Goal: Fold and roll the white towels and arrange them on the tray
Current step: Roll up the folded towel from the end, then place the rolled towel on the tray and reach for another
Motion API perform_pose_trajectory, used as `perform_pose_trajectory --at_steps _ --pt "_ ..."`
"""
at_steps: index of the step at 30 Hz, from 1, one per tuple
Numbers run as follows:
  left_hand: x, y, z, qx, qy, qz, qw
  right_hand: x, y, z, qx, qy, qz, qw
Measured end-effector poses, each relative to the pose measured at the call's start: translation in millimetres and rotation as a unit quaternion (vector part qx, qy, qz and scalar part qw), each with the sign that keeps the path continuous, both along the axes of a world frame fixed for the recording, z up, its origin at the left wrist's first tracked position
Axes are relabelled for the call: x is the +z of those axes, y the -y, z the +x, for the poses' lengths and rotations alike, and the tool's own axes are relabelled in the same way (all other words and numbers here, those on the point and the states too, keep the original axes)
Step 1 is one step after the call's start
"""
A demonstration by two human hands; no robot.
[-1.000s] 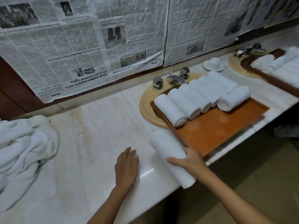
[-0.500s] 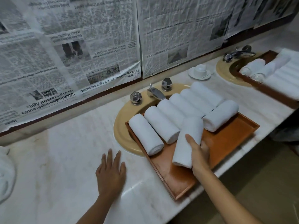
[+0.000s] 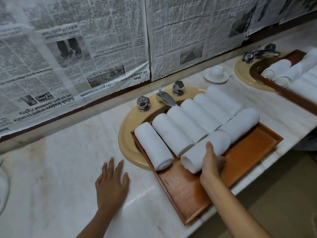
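Observation:
An orange wooden tray (image 3: 248,152) lies across a tan sink, holding a row of several rolled white towels (image 3: 171,133). In front of that row lies another rolled towel (image 3: 240,122) at the right. My right hand (image 3: 211,164) grips a further rolled towel (image 3: 204,152), which lies on the tray just left of that one and against the row. My left hand (image 3: 111,182) rests flat on the marble counter, fingers spread, left of the tray.
A chrome tap (image 3: 165,97) and two knobs stand behind the tray. A white cup and saucer (image 3: 216,73) sits at the back right. A second tray (image 3: 291,93) with rolled towels lies on the far-right sink. Newspaper covers the wall. The counter's front edge runs close below the tray.
My right hand carried the rolled towel from the counter onto the tray and turned it to lie beside the front towel. The view shifted right; the loose towel pile has left the frame.

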State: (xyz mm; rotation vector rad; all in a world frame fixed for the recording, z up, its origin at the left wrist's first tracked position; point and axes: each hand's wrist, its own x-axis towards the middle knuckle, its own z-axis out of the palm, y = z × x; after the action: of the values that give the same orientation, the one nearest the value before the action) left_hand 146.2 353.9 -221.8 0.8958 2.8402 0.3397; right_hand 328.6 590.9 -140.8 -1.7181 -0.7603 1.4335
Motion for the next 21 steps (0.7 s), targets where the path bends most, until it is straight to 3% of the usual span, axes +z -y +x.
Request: perform_pose_trajectory --at_steps 5,10,17,21 --pt "-1.5 -0.5 -0.5 0.004 -0.002 0.001 1.000 -1.1 -8.7 -6.7 0.057 0.112 -0.003 0.992" --pt "-3.3 -0.3 -1.5 0.000 -0.004 -0.001 1.000 -12.9 -1.8 -0.3 0.098 0.287 0.070 0.950" --pt "-2.4 -0.2 0.9 0.001 0.005 0.013 1.000 -8.7 -1.3 0.7 0.099 0.308 0.062 0.944" --pt "-3.5 10.2 9.2 -0.014 0.012 0.046 0.999 6.0 19.8 0.5 0.117 0.363 0.187 0.905"
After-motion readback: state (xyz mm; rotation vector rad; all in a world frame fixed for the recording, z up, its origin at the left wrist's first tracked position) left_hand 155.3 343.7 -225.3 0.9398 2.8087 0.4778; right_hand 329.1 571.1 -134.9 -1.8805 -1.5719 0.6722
